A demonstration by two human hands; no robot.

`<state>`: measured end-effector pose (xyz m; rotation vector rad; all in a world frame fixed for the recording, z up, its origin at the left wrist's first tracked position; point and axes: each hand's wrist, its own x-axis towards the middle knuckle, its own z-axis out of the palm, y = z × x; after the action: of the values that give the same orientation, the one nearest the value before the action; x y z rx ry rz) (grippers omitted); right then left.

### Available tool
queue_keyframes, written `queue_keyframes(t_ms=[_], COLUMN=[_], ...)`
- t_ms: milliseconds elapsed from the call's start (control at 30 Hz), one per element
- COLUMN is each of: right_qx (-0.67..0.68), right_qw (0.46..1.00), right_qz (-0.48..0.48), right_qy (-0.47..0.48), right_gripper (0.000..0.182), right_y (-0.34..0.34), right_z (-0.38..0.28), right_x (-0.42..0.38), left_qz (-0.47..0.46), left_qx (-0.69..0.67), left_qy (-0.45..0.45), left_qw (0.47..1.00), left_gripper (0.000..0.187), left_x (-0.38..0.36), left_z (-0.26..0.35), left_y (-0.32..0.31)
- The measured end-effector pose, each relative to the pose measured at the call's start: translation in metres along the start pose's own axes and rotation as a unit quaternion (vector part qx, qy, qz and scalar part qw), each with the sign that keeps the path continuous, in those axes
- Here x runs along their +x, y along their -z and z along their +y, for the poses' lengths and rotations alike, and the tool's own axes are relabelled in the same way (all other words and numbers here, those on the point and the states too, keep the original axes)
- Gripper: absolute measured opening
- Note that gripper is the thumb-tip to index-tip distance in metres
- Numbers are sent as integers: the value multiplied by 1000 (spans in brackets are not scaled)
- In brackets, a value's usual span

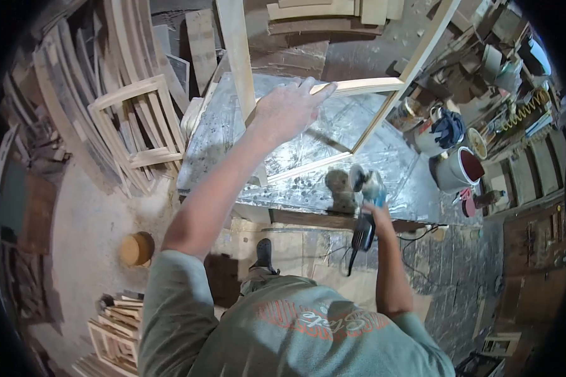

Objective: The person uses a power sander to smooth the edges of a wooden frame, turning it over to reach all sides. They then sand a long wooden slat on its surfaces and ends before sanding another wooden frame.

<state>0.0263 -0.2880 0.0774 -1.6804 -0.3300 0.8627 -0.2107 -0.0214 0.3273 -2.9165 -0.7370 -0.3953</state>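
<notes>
My left hand (289,108) is closed over the top rail of a wooden frame (368,87), which stands on a metal-topped workbench (214,147). Two long uprights of the frame run up and out of view. In my right hand (378,217) is an angle grinder (366,221) with a round disc at its upper end, held near the bench's front edge. The disc is apart from the frame, below and to the right of its bottom rail. Fingers of the left hand partly hide the rail.
Buckets (460,169) and jars stand along the bench's right side. Bundles of wooden strips (63,94) and a small frame (138,122) lean at the left. A round wooden block (136,249) is on the floor. A cord trails below the grinder.
</notes>
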Motion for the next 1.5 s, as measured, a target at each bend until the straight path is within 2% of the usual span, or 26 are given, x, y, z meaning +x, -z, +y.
queue_keyframes(t_ms=[67,100,133,200,233,300,367,433,467,533,567,667,767,800,867,933,1033,1067,1100,1133,1367,1467,1500], right_qx=[142,176,212,293,332,380,411,409,407,402,393,300,164,139,90,2,-112,-161,-209,-257,-363,-410,-390], right_qw=[985,977,965,945,933,916,904,904,905,906,913,952,985,988,990,974,928,920,910,897,856,838,846], right_qz=[-71,-71,-72,-60,-56,-38,-24,0,-22,-69,-70,-51,5,-9,-38,-50,-77,-72,-65,-59,-182,-158,-142], right_qy=[-62,-98,-135,-133,-130,-122,-112,-122,-120,-112,-85,-25,50,66,98,223,347,350,353,355,320,324,334], right_gripper=[29,30,31,32,32,33,32,31,33,36,38,45,53,59,71,82,88,89,90,91,93,91,90], right_y=[46,63,78,105,118,147,166,183,194,210,213,227,205,198,183,166,143,134,123,112,57,57,62], right_z=[41,51,62,77,84,107,113,104,108,105,100,104,43,23,-12,-33,-56,-66,-79,-91,-138,-139,-138], right_x=[-25,-42,-59,-98,-111,-128,-142,-163,-167,-170,-177,-171,-203,-213,-227,-231,-229,-234,-242,-248,-272,-271,-268], left_qz=[-13,-22,45,178,275,458,632,702,655,527,454,345,342,367,360,351,346,346,342,340,366,371,372], left_qx=[-38,-55,22,176,155,106,71,-100,-231,-475,-532,-587,-640,-623,-624,-638,-653,-654,-614,-599,-546,-531,-536], left_qy=[23,30,14,-23,-16,-9,51,113,98,60,56,9,-48,-63,-64,-63,-18,-7,-6,-23,-56,-65,-70], left_qw=[999,998,999,968,949,883,770,696,713,702,712,732,687,687,691,683,673,673,712,725,751,759,755], left_gripper=[56,55,55,54,56,58,60,60,58,54,47,44,49,49,52,56,62,63,66,66,67,69,69], left_x=[-5,-8,-11,-18,-27,-51,-65,-72,-77,-86,-87,-103,-131,-139,-159,-176,-197,-201,-204,-206,-220,-221,-222], left_z=[11,17,20,24,35,62,65,70,71,67,57,72,107,124,145,159,186,193,198,203,216,220,221], left_y=[8,12,9,3,17,51,81,112,123,144,141,131,113,112,101,86,77,75,74,76,65,65,63])
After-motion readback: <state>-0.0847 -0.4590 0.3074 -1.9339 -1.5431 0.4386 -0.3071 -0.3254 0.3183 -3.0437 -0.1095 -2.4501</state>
